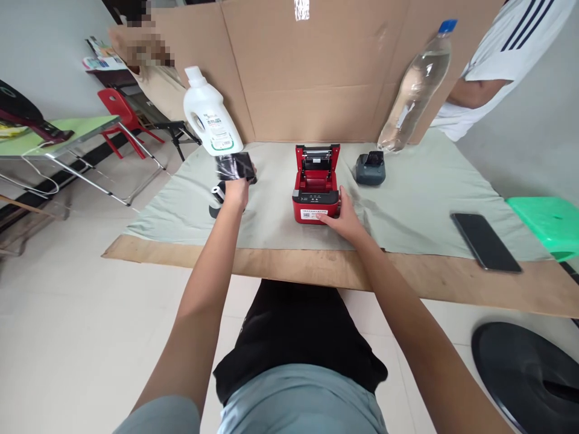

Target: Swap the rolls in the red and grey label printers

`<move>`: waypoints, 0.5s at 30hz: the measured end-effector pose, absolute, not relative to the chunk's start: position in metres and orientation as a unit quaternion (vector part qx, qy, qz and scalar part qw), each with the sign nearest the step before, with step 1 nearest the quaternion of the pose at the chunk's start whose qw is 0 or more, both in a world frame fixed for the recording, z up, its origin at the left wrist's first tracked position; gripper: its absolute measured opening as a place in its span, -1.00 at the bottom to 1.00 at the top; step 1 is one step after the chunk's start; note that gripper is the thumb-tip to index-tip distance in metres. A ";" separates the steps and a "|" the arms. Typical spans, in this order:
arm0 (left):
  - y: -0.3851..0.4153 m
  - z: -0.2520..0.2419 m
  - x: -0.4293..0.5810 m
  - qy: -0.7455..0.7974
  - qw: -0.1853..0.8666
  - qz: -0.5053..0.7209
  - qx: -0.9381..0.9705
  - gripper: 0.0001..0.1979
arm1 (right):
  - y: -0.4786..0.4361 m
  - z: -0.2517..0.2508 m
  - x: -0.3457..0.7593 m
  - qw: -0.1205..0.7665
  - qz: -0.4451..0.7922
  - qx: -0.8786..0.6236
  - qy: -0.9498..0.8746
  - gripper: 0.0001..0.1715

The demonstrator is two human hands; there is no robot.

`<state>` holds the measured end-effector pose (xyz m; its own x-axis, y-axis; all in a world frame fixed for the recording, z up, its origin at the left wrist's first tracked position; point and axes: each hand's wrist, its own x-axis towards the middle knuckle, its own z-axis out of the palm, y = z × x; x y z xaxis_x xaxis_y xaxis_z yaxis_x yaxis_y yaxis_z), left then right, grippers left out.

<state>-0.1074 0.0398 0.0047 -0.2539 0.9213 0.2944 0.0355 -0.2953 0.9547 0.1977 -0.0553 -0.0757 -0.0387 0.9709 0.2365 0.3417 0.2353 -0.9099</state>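
A red and black thermal printer [315, 211] stands on the cloth in front of me with its lid raised and its paper bay showing nothing inside. My right hand [349, 222] grips its right front corner, thumb across the front by a white sticker and fingers along the side. Off to the left, my left hand [237, 191] is closed around a glossy black object [234, 166], slightly blurred, whose kind I cannot make out. Just beside that hand, a small white roll [218, 194] and a dark item [214, 211] show partly.
Along the back stand a white detergent jug [212, 123], a tall water bottle [418, 90] and a cardboard panel [312, 78]. A dark grey device [371, 170] sits right of the printer. A black phone [486, 242] lies near the table's front edge [289, 263]. Two people are behind.
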 end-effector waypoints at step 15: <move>0.007 -0.047 -0.128 0.417 0.517 0.592 0.456 -0.65 | -0.054 -0.075 0.199 0.454 0.340 -0.507 -0.649 0.41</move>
<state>-0.1279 0.0071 -0.0469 -0.0488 0.9928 0.1097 -0.2327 -0.1181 0.9654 0.1995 -0.0539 -0.0750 -0.0731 0.9668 0.2448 0.3488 0.2548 -0.9019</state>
